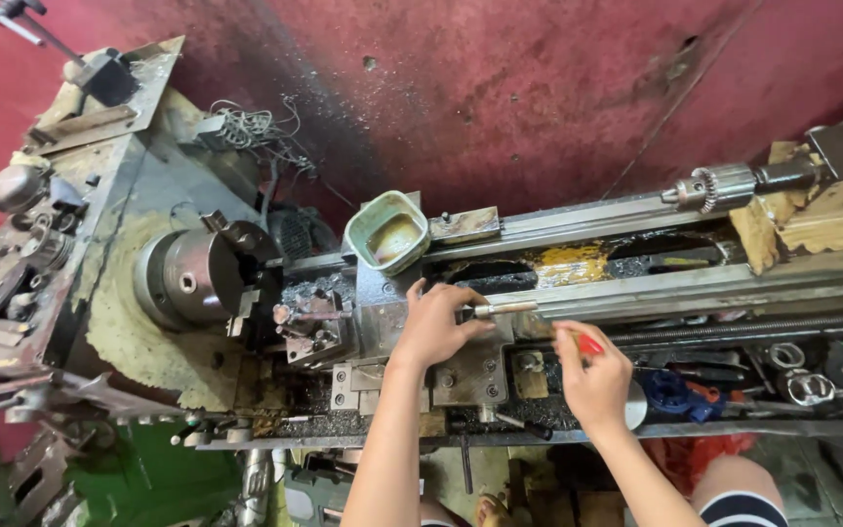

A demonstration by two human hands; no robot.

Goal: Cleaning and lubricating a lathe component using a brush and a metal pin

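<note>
Metal rod (504, 309) lies on the lathe (636, 283), just right of the tool post (312, 327). Far left of the rod sits the round chuck (192, 278). A green bowl (387, 231) stands just above the rod, on its left. The left hand (433, 327) has its grip closed on the rod's left end. The right hand (592, 376), below and right of the rod, has its grip pinched on a small red thing (589, 344). Far right, above the rod, sits a drill chuck (714, 187).

Bright, even light; edges warped.
</note>
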